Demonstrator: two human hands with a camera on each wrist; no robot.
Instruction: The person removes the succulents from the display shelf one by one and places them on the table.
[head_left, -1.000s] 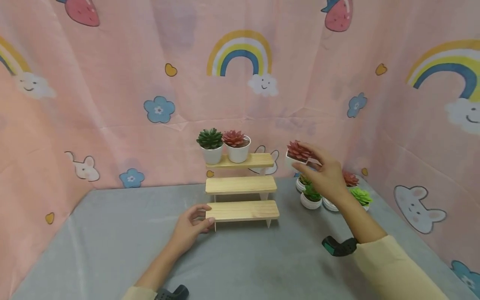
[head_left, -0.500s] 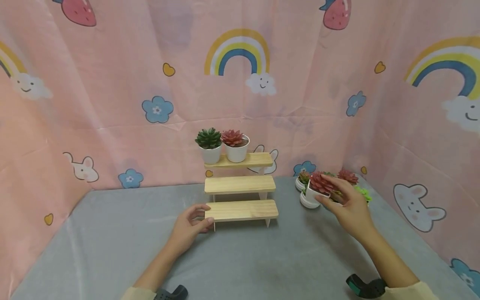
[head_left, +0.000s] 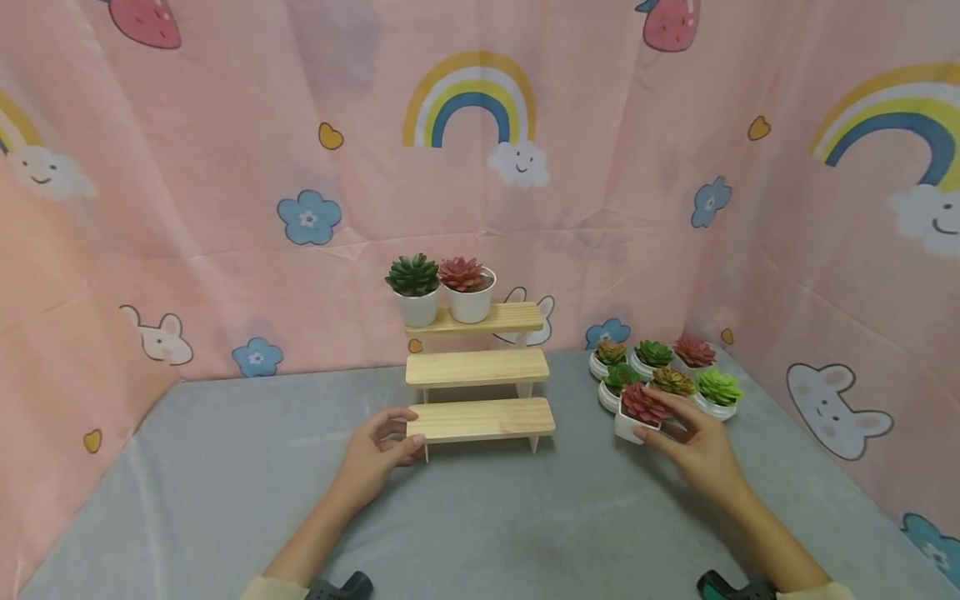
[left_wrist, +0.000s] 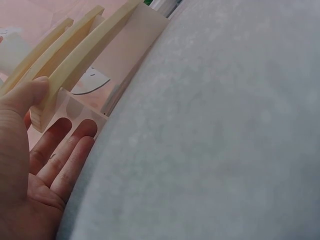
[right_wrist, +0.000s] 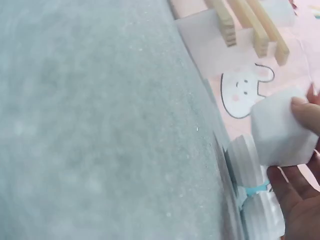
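Note:
A three-step wooden display stand (head_left: pixel 480 419) stands mid-table, and my left hand (head_left: pixel 380 446) grips the left end of its lowest step. In the left wrist view the thumb (left_wrist: pixel 36 92) presses the board's top while the other fingers lie beneath. At the right, my right hand (head_left: pixel 701 442) holds a red succulent in a white square pot (head_left: pixel 637 421) between thumb and fingers. The right wrist view shows that pot (right_wrist: pixel 281 129) close above the table, its red leaves mostly hidden. On the top step sit a dark green succulent (head_left: pixel 414 287) and a red succulent (head_left: pixel 467 290), both in white pots.
Several small potted succulents cluster behind the right hand, among them a bright green one (head_left: pixel 717 390), a red one (head_left: pixel 693 354) and an orange-green one (head_left: pixel 609 357). Grey cloth (head_left: pixel 247 467) covers the table. A pink printed curtain (head_left: pixel 225 167) hangs behind and to the right.
My right hand has carried the square-potted red succulent from beside the stand's top step rightward and down to the front of the cluster. The left hand keeps its grip on the stand.

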